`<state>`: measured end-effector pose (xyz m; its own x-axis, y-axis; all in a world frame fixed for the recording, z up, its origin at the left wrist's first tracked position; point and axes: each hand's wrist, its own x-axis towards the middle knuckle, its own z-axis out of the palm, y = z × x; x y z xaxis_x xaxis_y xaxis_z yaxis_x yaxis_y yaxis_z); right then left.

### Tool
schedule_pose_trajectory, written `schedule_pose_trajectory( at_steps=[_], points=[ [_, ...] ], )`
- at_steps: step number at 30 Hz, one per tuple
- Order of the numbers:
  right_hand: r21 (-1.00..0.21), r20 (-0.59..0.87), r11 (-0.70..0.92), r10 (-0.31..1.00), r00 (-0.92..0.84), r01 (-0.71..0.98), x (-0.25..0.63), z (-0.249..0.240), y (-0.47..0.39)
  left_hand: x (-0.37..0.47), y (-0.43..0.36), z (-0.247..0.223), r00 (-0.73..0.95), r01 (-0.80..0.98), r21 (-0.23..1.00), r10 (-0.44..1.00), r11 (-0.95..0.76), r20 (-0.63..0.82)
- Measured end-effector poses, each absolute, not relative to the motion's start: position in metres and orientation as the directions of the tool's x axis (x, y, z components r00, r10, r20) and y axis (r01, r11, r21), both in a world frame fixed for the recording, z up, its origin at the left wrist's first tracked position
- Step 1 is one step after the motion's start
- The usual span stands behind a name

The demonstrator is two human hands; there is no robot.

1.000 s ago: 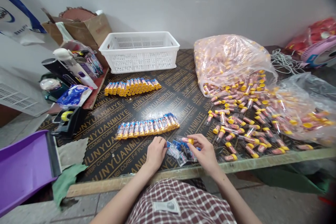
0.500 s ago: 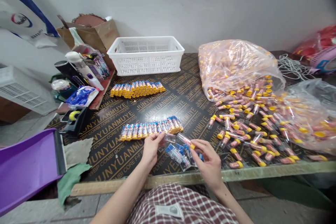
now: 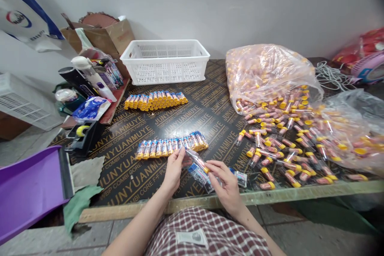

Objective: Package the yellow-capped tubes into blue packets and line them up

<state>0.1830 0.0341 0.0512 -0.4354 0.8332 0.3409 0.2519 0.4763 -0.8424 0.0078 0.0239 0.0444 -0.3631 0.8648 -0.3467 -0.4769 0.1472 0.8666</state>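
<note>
My left hand (image 3: 174,168) pinches a clear plastic sleeve at the upper end of a small clear tube (image 3: 196,161) with a yellow cap. The fingers of my right hand (image 3: 223,184) grip that tube near its cap. Tube and sleeve overlap; how far the tube is inside I cannot tell. Beneath my hands lies a loose pile of blue-printed clear sleeves (image 3: 198,175). Just beyond is a row of blue-and-orange wrapped tubes (image 3: 171,146), side by side. Farther back, more wrapped tubes (image 3: 156,100) are stacked.
A white plastic basket (image 3: 168,68) stands by the wall. At right, a large clear bag (image 3: 270,68) spills many yellow-capped tubes (image 3: 279,154) over the dark plywood table (image 3: 126,180). To the left are a tape dispenser (image 3: 85,136), bottles (image 3: 93,78) and a purple dustpan (image 3: 30,192).
My right hand has moved left with the tube, bringing it against the sleeve in my left hand. More of the sleeve pile's right side now shows.
</note>
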Motion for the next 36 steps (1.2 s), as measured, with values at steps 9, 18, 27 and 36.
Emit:
schedule_pose_trajectory(
  at_steps=[9, 18, 27, 36],
  points=[
    [-0.860, 0.360, 0.480, 0.812, -0.460, 0.173, 0.186, 0.050, 0.041, 0.009, 0.025, 0.057, -0.171, -0.599, 0.765, 0.896, 0.235, -0.410],
    [-0.826, 0.383, 0.515, 0.812, -0.441, 0.230, 0.185, 0.041, 0.042, 0.012, 0.019, 0.057, -0.077, -0.583, 0.752, 0.901, 0.307, -0.427],
    [-0.848, 0.340, 0.522, 0.669, -0.661, 0.091, 0.188, 0.050, 0.050, 0.027, 0.007, 0.070, 0.127, -0.462, 0.784, 0.906, 0.415, -0.405],
    [-0.896, 0.348, 0.444, 0.705, -0.618, 0.002, 0.187, 0.041, 0.045, 0.033, 0.004, 0.067, 0.121, -0.478, 0.760, 0.889, 0.441, -0.441]
  ],
)
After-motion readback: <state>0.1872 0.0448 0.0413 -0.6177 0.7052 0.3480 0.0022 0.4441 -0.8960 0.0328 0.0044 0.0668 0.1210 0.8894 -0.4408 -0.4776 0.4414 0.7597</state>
